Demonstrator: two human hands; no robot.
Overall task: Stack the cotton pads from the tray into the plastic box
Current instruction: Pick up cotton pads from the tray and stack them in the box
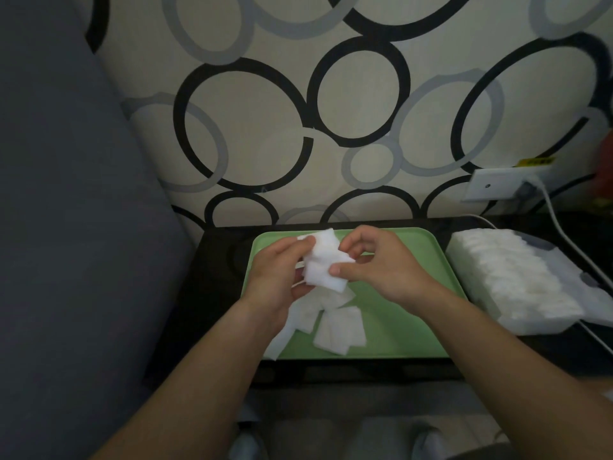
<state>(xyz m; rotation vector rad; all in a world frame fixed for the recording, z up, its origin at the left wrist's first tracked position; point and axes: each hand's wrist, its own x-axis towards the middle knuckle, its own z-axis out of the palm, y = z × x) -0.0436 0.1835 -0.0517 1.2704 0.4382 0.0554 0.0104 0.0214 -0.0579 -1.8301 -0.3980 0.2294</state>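
My left hand (277, 275) and right hand (381, 270) pinched pads (320, 277) above the tray (398, 327), to square them for the box (530, 328).

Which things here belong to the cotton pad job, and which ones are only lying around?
For the job: held pads, pinched by left hand and right hand; loose pads on green tray; plastic box, already holding pads.
Lying about: wall socket, white cable, grey cushion.
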